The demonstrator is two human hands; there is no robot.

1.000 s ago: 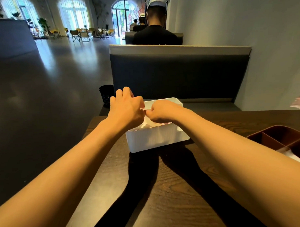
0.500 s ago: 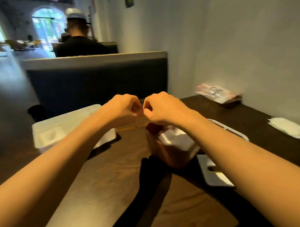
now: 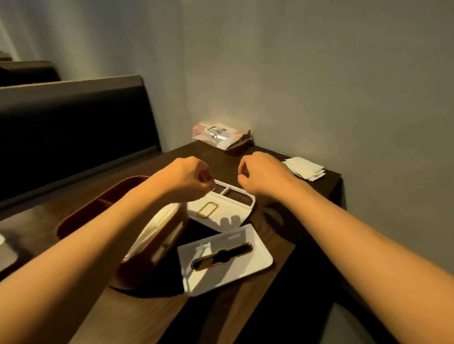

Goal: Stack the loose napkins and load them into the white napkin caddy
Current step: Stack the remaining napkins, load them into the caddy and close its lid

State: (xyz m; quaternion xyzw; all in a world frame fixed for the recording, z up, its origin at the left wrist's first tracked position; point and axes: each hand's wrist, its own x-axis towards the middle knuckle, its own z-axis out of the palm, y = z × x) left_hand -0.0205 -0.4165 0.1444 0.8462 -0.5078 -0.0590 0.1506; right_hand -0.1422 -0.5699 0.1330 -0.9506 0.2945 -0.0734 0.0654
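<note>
White plastic lid (image 3: 225, 259) lies near the table's (image 3: 138, 310) right edge. Both fists hover clenched and empty above: left hand (image 3: 187, 178), right hand (image 3: 262, 173). The loose napkins (image 3: 304, 168) sit beyond the right hand, nearer it, at the far right corner by the wall.

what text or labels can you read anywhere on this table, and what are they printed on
No text here can be read.
Pink and clear plastic packet by the wall: dark print on its face, too blurred to read.
White slotted plastic lid: no lettering shows.
White compartment tray: a gold outline only, no words.
White folded napkin stack: blank.
</note>
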